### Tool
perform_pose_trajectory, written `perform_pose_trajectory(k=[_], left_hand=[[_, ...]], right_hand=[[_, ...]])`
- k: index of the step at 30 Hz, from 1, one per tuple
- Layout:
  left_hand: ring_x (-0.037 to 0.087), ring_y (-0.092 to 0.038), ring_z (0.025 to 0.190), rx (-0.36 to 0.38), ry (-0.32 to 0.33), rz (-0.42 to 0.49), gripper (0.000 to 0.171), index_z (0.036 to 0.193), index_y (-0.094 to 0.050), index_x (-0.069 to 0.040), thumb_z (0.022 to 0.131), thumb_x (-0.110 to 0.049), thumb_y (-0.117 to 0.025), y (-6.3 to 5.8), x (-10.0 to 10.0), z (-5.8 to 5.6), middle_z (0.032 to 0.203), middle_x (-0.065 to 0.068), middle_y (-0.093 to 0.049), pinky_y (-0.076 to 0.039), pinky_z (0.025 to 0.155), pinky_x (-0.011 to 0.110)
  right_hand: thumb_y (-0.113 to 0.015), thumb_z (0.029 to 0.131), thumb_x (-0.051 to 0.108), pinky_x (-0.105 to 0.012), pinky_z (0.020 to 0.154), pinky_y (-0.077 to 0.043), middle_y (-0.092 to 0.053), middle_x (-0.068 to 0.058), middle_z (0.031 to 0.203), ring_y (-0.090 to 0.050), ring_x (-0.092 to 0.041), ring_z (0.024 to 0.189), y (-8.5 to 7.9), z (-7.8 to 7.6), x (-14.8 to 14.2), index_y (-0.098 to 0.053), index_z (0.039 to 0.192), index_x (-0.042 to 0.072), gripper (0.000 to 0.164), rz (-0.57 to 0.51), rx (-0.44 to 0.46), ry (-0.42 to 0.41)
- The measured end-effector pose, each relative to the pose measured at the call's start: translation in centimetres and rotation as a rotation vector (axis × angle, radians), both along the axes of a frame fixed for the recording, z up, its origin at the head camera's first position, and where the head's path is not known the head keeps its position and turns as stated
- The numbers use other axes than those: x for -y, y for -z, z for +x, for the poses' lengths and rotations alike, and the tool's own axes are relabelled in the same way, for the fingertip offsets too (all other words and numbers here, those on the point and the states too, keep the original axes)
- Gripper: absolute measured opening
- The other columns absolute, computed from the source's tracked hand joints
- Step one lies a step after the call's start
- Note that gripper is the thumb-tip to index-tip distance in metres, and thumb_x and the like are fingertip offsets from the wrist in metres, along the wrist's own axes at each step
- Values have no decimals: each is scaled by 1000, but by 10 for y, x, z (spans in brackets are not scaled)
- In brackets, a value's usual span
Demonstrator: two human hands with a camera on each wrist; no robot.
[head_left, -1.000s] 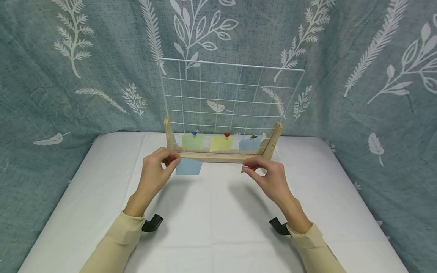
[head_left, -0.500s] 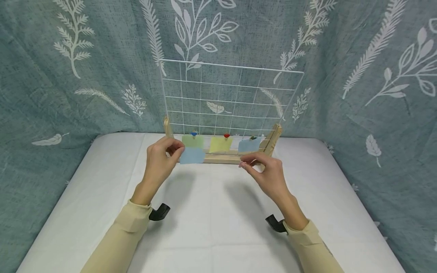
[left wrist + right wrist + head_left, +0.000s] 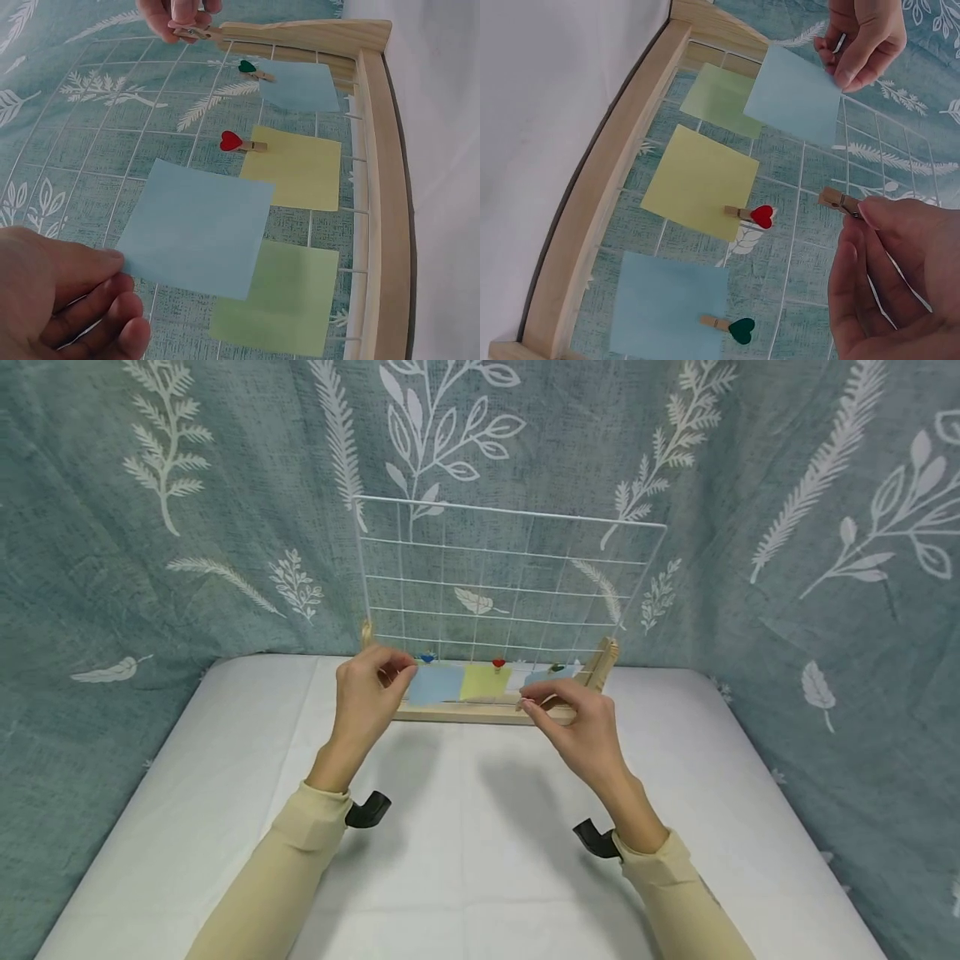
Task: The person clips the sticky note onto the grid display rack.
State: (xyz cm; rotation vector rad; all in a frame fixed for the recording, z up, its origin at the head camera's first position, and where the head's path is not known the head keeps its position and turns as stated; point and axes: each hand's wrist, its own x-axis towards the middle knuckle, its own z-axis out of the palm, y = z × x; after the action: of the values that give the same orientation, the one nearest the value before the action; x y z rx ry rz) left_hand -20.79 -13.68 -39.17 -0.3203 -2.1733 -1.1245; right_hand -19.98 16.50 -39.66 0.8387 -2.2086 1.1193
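Observation:
My left hand pinches a light blue paper note by one edge, in front of a white wire grid. In the head view this note covers the green note, which hangs low on the grid. My right hand pinches a small wooden clothespin between thumb and fingers, in front of the grid's lower right part. A yellow note hangs from a red heart clothespin. Another blue note hangs from a green heart clothespin.
The grid stands in a wooden base at the back of the white-covered table. A blue heart clothespin shows above the held note. Behind hangs a blue-green leaf-patterned curtain.
My left hand has moved up, forward and right with the blue note, from below the green note to in front of it. My right hand has shifted slightly up and left with the clothespin.

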Motion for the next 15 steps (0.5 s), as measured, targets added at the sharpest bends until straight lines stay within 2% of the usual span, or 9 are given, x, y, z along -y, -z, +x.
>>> perform_pose_trajectory(k=[7,15], left_hand=[[22,-65,72,-2,-10,5,4,94,-80,-4,94,-8,-79,-4,-4,-11,85,9,-73,-49,64,29],[24,-65,71,-50,-34,23,2,91,-79,-8,93,-7,-79,-12,-11,-23,84,10,-73,-51,65,33]], right_hand=[[-83,90,6,-28,80,-60,-79,0,97,-75,-17,86,-4,-7,8,-80,107,12,18,-20,-24,9],[-83,91,10,-34,80,-60,-80,-2,97,-75,-18,86,-15,-19,19,-80,108,11,17,-45,-50,33]])
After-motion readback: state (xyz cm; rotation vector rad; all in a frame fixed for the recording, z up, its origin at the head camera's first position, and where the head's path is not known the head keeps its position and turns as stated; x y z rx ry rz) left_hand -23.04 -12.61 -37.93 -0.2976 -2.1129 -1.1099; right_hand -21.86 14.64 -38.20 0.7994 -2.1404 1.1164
